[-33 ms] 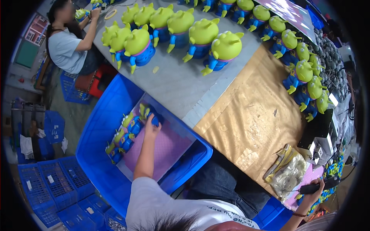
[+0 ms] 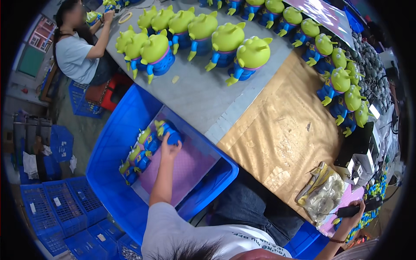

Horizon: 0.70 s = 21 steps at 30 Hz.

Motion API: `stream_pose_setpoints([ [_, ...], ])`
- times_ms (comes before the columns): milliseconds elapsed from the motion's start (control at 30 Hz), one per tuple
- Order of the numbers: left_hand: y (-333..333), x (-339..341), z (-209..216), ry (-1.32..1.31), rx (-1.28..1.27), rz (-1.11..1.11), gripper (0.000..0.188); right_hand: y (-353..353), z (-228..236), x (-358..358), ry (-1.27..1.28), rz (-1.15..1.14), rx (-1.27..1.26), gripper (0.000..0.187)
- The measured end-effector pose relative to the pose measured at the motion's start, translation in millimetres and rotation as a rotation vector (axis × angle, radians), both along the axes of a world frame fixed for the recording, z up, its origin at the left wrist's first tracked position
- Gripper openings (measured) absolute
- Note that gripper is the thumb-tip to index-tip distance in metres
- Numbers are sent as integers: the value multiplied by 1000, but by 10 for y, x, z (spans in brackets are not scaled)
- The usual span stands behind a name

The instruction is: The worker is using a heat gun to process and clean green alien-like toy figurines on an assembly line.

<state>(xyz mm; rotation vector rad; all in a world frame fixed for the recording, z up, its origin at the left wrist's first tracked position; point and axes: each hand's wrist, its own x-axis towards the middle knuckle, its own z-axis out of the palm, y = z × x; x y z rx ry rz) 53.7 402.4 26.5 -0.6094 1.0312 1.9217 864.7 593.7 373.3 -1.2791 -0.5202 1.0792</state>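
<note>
Left hand (image 2: 170,148) grips a glossy green-and-blue toy figure (image 2: 168,131) in the plastic bin (image 2: 117,143); right hand (image 2: 356,213) seemingly clasps a dark tool (image 2: 348,210)

1. The grey surface (image 2: 197,93) ran across the upper part of the view
2. A golden cloth (image 2: 281,130) covered its near right part
3. Green and blue toy figures (image 2: 225,47) stood in rows along its far side and down its right edge
4. A clear bag (image 2: 323,195) lay at the cloth's near corner
5. A roll of tape (image 2: 126,17) lay at the far left end
</note>
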Motion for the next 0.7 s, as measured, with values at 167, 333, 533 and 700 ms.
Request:
stream_pose_setpoints([
  [167, -358, 660, 1567, 66, 516, -191, 91, 62, -24, -210, 109, 54, 90, 41],
  [333, -145, 1042, 2362, 330, 712, -515, 108, 34, -33, -263, 168, 125, 175, 49],
  [533, 734, 2343, 2856, 340, 873, -868, 103, -179, 212, -340, 82, 153, 299, 52],
  [700, 1116, 3832, 3064, -136, 944, -1290, 92, -249, 419, -203, -86, 171, 453, 53],
])
